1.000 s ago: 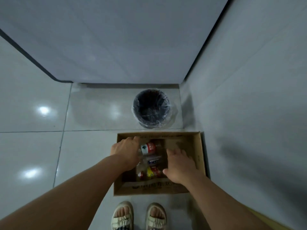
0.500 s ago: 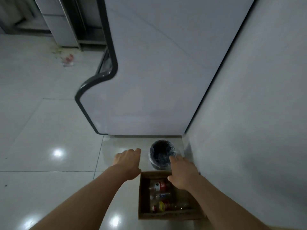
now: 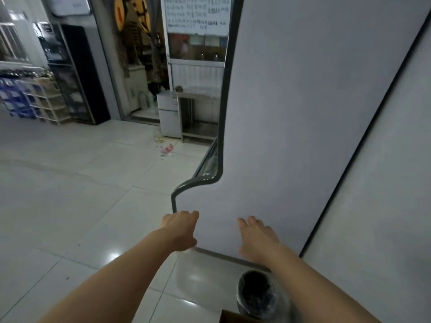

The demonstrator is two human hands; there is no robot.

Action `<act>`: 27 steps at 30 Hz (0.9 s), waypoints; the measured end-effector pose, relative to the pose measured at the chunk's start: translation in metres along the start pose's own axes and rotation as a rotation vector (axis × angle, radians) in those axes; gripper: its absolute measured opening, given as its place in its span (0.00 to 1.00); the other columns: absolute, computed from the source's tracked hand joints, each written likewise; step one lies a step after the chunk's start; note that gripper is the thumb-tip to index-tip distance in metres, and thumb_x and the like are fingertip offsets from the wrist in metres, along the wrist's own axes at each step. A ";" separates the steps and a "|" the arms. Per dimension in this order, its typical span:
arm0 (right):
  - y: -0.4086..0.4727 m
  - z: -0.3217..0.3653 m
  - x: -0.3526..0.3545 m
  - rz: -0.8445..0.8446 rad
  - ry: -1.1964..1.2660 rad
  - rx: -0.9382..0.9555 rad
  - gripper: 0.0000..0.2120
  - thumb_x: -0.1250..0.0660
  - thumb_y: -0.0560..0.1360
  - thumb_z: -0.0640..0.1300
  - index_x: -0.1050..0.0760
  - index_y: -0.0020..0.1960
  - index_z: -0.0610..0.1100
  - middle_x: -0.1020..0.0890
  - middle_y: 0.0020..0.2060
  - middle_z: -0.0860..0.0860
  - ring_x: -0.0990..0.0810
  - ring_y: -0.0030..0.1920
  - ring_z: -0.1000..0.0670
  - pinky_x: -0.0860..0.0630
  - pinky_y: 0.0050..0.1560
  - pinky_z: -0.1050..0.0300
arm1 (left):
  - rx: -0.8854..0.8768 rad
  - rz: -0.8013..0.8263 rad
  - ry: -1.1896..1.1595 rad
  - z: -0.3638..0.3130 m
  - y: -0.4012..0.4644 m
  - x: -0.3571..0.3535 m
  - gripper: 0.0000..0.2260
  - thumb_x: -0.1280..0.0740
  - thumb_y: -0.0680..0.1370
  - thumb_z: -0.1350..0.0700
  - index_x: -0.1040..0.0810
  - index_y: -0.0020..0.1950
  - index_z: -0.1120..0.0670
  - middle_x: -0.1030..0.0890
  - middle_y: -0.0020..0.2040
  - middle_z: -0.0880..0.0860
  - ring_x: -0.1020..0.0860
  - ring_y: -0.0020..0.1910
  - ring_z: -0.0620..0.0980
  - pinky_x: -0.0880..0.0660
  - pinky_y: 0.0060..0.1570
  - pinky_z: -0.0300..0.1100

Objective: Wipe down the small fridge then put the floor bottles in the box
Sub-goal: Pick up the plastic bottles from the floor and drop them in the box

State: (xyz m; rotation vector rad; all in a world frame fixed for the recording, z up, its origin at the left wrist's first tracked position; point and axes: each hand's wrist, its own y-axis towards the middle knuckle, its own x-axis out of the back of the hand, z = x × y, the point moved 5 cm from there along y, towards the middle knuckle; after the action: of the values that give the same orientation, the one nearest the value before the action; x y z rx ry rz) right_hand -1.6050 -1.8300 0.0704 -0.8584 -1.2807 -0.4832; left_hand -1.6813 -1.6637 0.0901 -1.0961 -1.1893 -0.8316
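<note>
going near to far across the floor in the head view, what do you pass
cardboard box corner → lined bin → left hand → pink litter on the tiles → small white fridge

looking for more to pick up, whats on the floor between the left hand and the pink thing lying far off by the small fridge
Head view: only bare floor tile lies between the left hand and the pink bottle-like item; faint specks nearby.

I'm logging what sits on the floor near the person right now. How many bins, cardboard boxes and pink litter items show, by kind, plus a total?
Bin with dark liner: 1
Cardboard box, only a corner in view: 1
Pink litter item, too blurred to identify: 1
Total: 3
</note>
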 end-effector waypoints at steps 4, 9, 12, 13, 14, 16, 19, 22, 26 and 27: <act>0.000 0.032 0.033 -0.039 -0.034 0.089 0.28 0.38 0.77 0.45 0.45 0.74 0.43 0.38 0.69 0.42 0.36 0.68 0.41 0.35 0.65 0.47 | 0.082 -0.038 0.025 0.032 -0.028 0.020 0.26 0.33 0.74 0.47 0.37 0.68 0.52 0.26 0.63 0.54 0.27 0.61 0.55 0.31 0.58 0.49; 0.004 0.083 0.070 -0.094 -0.087 0.182 0.28 0.38 0.77 0.46 0.44 0.73 0.43 0.37 0.68 0.42 0.36 0.67 0.42 0.34 0.64 0.47 | 0.213 -0.074 0.006 0.092 -0.061 0.046 0.26 0.33 0.73 0.48 0.36 0.68 0.53 0.27 0.62 0.54 0.27 0.61 0.56 0.32 0.58 0.49; 0.012 0.122 0.094 -0.150 -0.106 0.243 0.28 0.38 0.77 0.45 0.45 0.73 0.42 0.37 0.69 0.42 0.36 0.68 0.42 0.33 0.64 0.47 | 0.271 -0.119 -0.020 0.129 -0.076 0.060 0.25 0.33 0.74 0.48 0.35 0.67 0.53 0.26 0.61 0.54 0.27 0.60 0.55 0.31 0.56 0.48; 0.015 0.133 0.101 -0.161 -0.110 0.257 0.28 0.38 0.77 0.45 0.44 0.73 0.43 0.37 0.69 0.42 0.36 0.69 0.41 0.33 0.64 0.47 | 0.281 -0.128 -0.024 0.139 -0.079 0.063 0.24 0.33 0.74 0.48 0.35 0.67 0.53 0.26 0.60 0.54 0.26 0.60 0.55 0.31 0.56 0.48; 0.017 0.143 0.106 -0.168 -0.113 0.266 0.28 0.38 0.77 0.46 0.44 0.73 0.43 0.37 0.69 0.42 0.35 0.68 0.41 0.32 0.64 0.47 | 0.293 -0.130 -0.026 0.148 -0.081 0.066 0.24 0.33 0.74 0.48 0.35 0.67 0.53 0.26 0.60 0.54 0.26 0.60 0.55 0.31 0.55 0.48; 0.026 0.174 0.119 -0.185 -0.128 0.292 0.27 0.37 0.77 0.48 0.42 0.72 0.43 0.36 0.67 0.43 0.34 0.67 0.41 0.31 0.62 0.47 | 0.318 -0.155 -0.026 0.176 -0.087 0.072 0.25 0.33 0.74 0.48 0.36 0.67 0.53 0.25 0.60 0.53 0.26 0.59 0.55 0.30 0.54 0.47; 0.042 0.223 0.137 -0.209 -0.145 0.319 0.26 0.36 0.76 0.50 0.41 0.70 0.43 0.35 0.65 0.43 0.32 0.64 0.41 0.30 0.59 0.46 | 0.335 -0.192 -0.025 0.225 -0.093 0.082 0.25 0.33 0.74 0.48 0.36 0.68 0.53 0.25 0.60 0.53 0.25 0.59 0.55 0.30 0.53 0.47; 0.061 0.276 0.150 -0.226 -0.141 0.313 0.26 0.37 0.76 0.50 0.41 0.70 0.43 0.35 0.65 0.43 0.33 0.64 0.42 0.31 0.57 0.47 | 0.341 -0.218 -0.016 0.283 -0.097 0.093 0.25 0.33 0.74 0.48 0.36 0.67 0.53 0.25 0.59 0.53 0.25 0.58 0.55 0.31 0.51 0.46; 0.089 0.345 0.163 -0.255 -0.122 0.291 0.25 0.38 0.77 0.49 0.41 0.70 0.43 0.35 0.66 0.43 0.33 0.65 0.41 0.32 0.59 0.47 | 0.331 -0.241 -0.006 0.358 -0.097 0.104 0.24 0.33 0.74 0.48 0.35 0.67 0.53 0.26 0.60 0.52 0.25 0.57 0.55 0.30 0.51 0.46; 0.096 0.361 0.165 -0.253 -0.112 0.285 0.26 0.38 0.77 0.49 0.42 0.70 0.43 0.35 0.66 0.43 0.33 0.65 0.42 0.32 0.60 0.47 | 0.326 -0.236 -0.006 0.375 -0.096 0.105 0.24 0.33 0.74 0.48 0.35 0.67 0.53 0.26 0.60 0.52 0.25 0.57 0.55 0.30 0.51 0.45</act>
State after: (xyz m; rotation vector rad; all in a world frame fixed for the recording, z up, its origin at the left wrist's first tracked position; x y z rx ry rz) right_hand -1.7187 -1.4663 0.2190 -0.4920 -1.5290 -0.4414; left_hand -1.8584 -1.3277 0.2192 -0.7020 -1.4199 -0.7783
